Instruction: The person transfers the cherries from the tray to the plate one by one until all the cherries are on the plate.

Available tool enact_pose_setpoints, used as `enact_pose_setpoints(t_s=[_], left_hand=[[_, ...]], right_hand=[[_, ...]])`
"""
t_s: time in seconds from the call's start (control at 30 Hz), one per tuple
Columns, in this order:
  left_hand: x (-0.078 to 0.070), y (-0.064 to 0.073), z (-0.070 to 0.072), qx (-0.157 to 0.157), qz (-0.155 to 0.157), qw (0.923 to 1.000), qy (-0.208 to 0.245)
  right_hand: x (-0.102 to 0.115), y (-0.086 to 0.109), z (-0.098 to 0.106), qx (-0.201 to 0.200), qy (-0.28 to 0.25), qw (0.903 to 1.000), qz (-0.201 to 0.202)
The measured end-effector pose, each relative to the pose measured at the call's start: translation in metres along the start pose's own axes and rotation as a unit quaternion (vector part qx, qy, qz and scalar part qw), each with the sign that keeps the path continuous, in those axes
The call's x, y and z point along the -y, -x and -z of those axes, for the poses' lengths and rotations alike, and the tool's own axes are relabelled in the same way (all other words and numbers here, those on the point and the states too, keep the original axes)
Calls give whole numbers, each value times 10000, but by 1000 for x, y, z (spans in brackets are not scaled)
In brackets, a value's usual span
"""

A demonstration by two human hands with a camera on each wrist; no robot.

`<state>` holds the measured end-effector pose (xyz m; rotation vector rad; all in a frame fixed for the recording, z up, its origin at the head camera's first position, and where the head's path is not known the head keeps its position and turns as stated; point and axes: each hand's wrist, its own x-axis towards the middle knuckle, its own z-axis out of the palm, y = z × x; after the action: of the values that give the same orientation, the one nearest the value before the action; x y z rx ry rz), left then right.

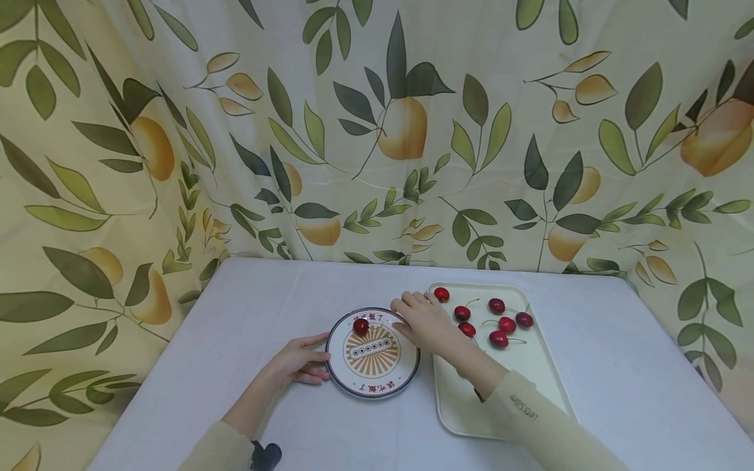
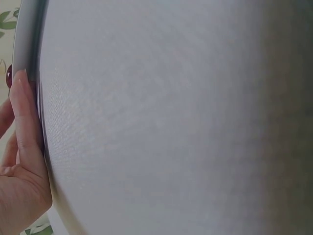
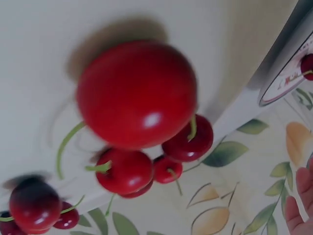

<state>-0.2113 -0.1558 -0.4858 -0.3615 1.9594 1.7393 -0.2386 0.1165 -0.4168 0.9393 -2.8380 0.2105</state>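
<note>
A white plate (image 1: pixel 344 371) with a dark rim and a striped sunburst centre lies on the table, bearing one red cherry (image 1: pixel 360 326). My left hand (image 1: pixel 299 364) touches the plate's left edge with its fingers extended; in the left wrist view the fingers (image 2: pixel 28 122) lie along the rim. Between the plate's upper right and the tray is my right hand (image 1: pixel 427 320), palm down, with no cherry showing in its fingers. Several stemmed cherries (image 1: pixel 498 339) lie on the cream tray (image 1: pixel 471 409), one cherry (image 1: pixel 441 294) close beside the right hand at the tray's upper left corner.
The table (image 1: pixel 283 288) wears a white cloth. Behind and to the left hangs a curtain (image 1: pixel 365 190) printed with fruit and leaves. The right forearm sleeve (image 1: pixel 542 418) crosses the tray's lower part, and a dark object (image 1: pixel 266 456) shows beside the left sleeve.
</note>
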Motion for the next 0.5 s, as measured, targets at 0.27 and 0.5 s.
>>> enact_pose_setpoints(t_s=[0.27, 0.5], left_hand=[[0, 0, 0, -23, 18, 10000, 26], [0, 0, -1, -43, 19, 10000, -3]], right_hand=[[-20, 29, 5, -79, -16, 9995, -306], [-38, 61, 8, -108, 237, 9984, -506]])
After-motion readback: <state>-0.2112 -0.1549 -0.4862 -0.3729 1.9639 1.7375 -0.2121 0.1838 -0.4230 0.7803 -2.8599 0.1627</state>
